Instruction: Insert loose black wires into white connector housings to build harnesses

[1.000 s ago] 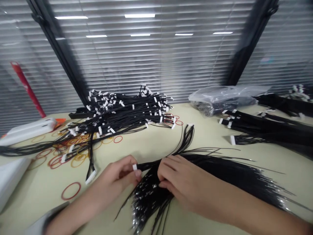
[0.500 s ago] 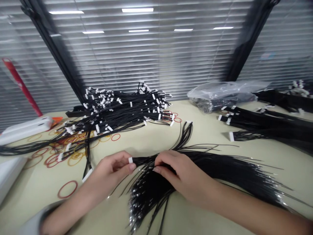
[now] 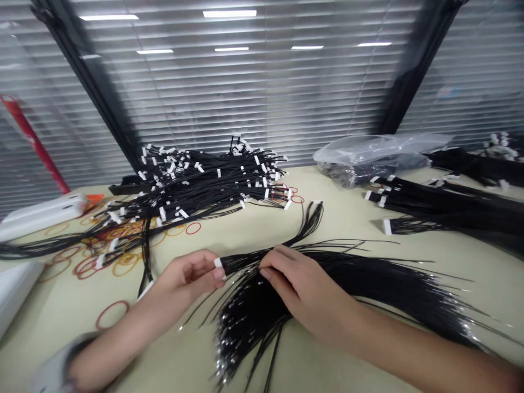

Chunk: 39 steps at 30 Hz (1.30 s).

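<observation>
A white connector (image 3: 219, 263) with black wires (image 3: 241, 262) is over the near middle of the worktop (image 3: 344, 221), pinched by the left hand (image 3: 186, 279), its thumb and fingers nearly together. The right hand (image 3: 301, 281) is closed, thumb to fingers, on the black wires just right of the connector. Beneath lie loose wires (image 3: 388, 281) with shiny ends. Farther left are a cable pile (image 3: 204, 183) and scattered rubber bands (image 3: 126, 266); far right, a translucent plastic bag (image 3: 368, 155)

From where I stand, bright light strips (image 3: 230, 13) glare across dim venetian blinds (image 3: 229, 103) beyond the fingers (image 3: 280, 261); nearer than these, metal wire tips (image 3: 223, 360) glint; the sleeve cuff (image 3: 55, 368) blurs.
</observation>
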Motion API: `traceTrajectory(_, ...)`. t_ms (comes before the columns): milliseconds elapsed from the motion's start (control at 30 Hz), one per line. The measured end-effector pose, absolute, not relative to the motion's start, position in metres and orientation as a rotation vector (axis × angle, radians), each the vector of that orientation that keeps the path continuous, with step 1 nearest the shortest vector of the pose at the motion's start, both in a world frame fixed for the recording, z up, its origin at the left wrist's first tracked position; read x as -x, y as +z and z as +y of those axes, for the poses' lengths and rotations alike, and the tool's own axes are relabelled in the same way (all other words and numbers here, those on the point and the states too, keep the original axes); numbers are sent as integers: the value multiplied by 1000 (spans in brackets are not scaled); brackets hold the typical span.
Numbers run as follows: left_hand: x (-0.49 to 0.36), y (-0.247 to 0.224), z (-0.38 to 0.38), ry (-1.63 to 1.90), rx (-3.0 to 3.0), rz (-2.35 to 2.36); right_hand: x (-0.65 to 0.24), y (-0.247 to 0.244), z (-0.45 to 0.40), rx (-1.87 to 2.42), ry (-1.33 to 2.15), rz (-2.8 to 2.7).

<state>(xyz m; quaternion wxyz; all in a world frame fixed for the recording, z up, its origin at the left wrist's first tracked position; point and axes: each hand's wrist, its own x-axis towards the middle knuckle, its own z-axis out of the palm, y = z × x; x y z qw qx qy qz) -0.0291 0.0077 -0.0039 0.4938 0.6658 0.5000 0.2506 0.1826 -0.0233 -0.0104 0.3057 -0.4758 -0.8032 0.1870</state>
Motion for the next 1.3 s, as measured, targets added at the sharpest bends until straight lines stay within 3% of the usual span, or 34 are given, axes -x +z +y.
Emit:
traceTrajectory(333, 26, -4, 4, 607, -1681, 1200, -183, -10, -22, 1289, 644, -1892)
traceTrajectory(633, 19, -6, -3, 613, -1653, 1199, -181, -12, -27, 1251, 428, -2036)
traceTrajectory(1300, 19, -3, -6, 517, -1700, 1153, -183, -13, -25, 1131, 422, -2144)
